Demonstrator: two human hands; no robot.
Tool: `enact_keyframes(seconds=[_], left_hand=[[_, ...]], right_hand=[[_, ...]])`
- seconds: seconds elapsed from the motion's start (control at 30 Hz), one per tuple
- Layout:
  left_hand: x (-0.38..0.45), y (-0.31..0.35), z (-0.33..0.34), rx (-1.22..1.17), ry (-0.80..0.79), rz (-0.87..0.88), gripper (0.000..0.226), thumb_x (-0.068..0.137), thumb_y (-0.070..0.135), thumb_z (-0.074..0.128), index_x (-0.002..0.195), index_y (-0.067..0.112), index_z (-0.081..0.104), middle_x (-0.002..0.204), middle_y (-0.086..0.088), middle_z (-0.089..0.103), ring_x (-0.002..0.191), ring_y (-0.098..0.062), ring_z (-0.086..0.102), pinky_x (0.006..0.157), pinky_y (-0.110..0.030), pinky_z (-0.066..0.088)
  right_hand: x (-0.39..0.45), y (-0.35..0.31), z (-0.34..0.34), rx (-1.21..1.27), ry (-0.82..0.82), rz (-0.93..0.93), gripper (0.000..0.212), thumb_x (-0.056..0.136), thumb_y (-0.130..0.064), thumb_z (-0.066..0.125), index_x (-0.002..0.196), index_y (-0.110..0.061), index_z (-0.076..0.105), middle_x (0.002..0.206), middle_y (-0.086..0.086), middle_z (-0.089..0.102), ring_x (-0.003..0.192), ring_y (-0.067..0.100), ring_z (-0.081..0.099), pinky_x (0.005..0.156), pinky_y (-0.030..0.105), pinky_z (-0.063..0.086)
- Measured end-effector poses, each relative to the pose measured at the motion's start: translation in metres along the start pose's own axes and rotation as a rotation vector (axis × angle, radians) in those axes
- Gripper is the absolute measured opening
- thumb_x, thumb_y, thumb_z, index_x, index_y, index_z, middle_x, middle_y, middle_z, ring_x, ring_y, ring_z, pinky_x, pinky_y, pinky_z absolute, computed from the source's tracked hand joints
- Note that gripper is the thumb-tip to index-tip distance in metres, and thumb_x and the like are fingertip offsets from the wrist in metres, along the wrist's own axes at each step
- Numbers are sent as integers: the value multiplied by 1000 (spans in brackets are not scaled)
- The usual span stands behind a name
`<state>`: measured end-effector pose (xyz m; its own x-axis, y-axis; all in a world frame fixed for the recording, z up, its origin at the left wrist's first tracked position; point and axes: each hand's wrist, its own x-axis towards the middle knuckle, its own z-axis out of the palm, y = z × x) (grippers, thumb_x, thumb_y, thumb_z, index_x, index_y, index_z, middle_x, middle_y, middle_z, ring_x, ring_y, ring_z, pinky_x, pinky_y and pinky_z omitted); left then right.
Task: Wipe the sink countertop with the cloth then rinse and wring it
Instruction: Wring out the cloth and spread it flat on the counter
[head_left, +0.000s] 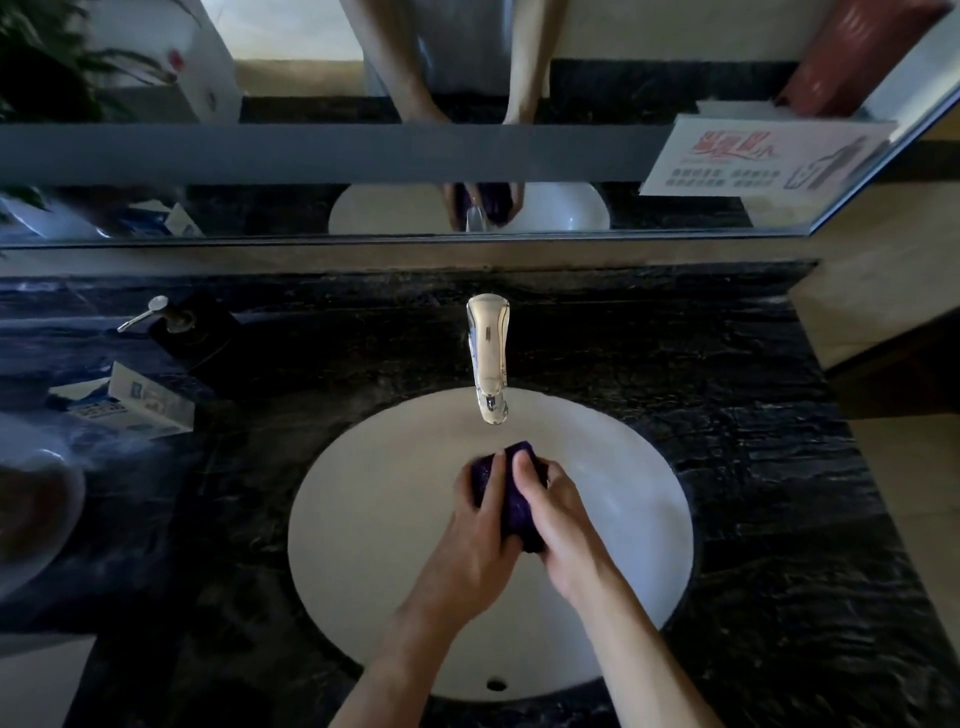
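Clearly both hands, left hand (475, 525) and right hand (558, 512), have fingers clamped around the bunched purple cloth (511, 499) just below the faucet (488, 358), so a hard twist could likely spray water past the fingers onto the counter (753, 415).

One head-worn wide-angle cam, looking steeply down and fwd from above the sink (363, 519), close enough that both forearms enter from the bottom edge. Faucet (488, 358) sits near frame centre, dark countertop (727, 415) spreads to both sides w/ edges bowed, and the mirror (311, 208) fills the top
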<state>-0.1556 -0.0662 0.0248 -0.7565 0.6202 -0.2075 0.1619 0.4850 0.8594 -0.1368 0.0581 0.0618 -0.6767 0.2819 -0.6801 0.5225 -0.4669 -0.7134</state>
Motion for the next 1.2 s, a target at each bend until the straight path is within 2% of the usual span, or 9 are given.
enact_keyframes(seconds=[0.13, 0.3, 0.37, 0.5, 0.63, 0.73, 0.8, 1.0, 1.2], left_hand=[[-4, 13, -7, -24, -62, 7, 87, 85, 37, 60, 159, 40, 14, 155, 5, 16, 131, -15, 44, 110, -26, 45], [4, 15, -31, -1023, 229, -542, 41, 94, 59, 57, 126, 34, 59, 126, -12, 66, 92, -32, 77, 70, -47, 62], [10, 12, -34, -1269, -42, -762, 65, 91, 71, 49, 130, 22, 65, 129, -20, 67, 102, -43, 73, 79, -53, 60], [17, 19, -29, -1485, -511, -736, 88, 84, 82, 52, 139, 14, 60, 144, -29, 54, 123, -53, 57, 96, -51, 55], [23, 20, -28, -1517, -505, -690, 92, 72, 69, 76, 134, 2, 64, 131, -31, 61, 107, -40, 67, 88, -40, 59], [26, 18, -22, -1448, -466, -648, 95, 64, 61, 88, 136, 4, 62, 133, -26, 62, 111, -33, 66, 90, -39, 58], [26, 18, -19, -1395, -495, -620, 101, 65, 59, 87, 144, 8, 54, 135, -24, 59, 117, -31, 62, 95, -40, 54], [30, 20, -22, -1217, -666, -477, 69, 75, 40, 88, 130, 11, 57, 115, -13, 63, 97, -23, 61, 81, -33, 52], [50, 25, -17, -716, -467, -572, 37, 74, 11, 75, 109, 7, 64, 87, -12, 67, 69, -17, 61, 60, -30, 51]], right_hand=[[2, 2, -11, 29, 0, -20, 38, 89, -38, 76, 118, -16, 66, 107, 7, 80, 100, 24, 77, 75, 35, 62], [6, -11, -35, 52, -200, -60, 23, 91, -30, 72, 110, -17, 73, 111, 11, 77, 101, 31, 74, 75, 42, 60], [8, -20, -38, 18, -328, -75, 28, 88, -30, 74, 114, -18, 72, 111, 8, 75, 105, 26, 72, 83, 39, 60], [17, -34, -40, -186, -452, -112, 28, 97, -27, 65, 123, -20, 68, 119, 7, 73, 113, 26, 68, 92, 38, 57], [18, -44, -42, -388, -460, -144, 34, 99, -51, 58, 114, -21, 64, 102, -1, 68, 95, 14, 64, 75, 19, 51], [20, -43, -37, -557, -439, -158, 73, 80, -87, 47, 100, -18, 53, 85, -1, 53, 76, 9, 50, 62, 21, 41], [22, -41, -35, -727, -417, -195, 65, 77, -91, 45, 92, -28, 54, 81, -6, 56, 76, 8, 52, 69, 28, 42], [29, -38, -23, -904, -190, -290, 33, 93, -41, 55, 70, -18, 47, 75, 12, 59, 72, 22, 53, 73, 48, 46], [55, -33, -16, -1055, -106, -271, 27, 103, -22, 44, 87, -10, 63, 97, 16, 69, 95, 36, 64, 79, 42, 48]])
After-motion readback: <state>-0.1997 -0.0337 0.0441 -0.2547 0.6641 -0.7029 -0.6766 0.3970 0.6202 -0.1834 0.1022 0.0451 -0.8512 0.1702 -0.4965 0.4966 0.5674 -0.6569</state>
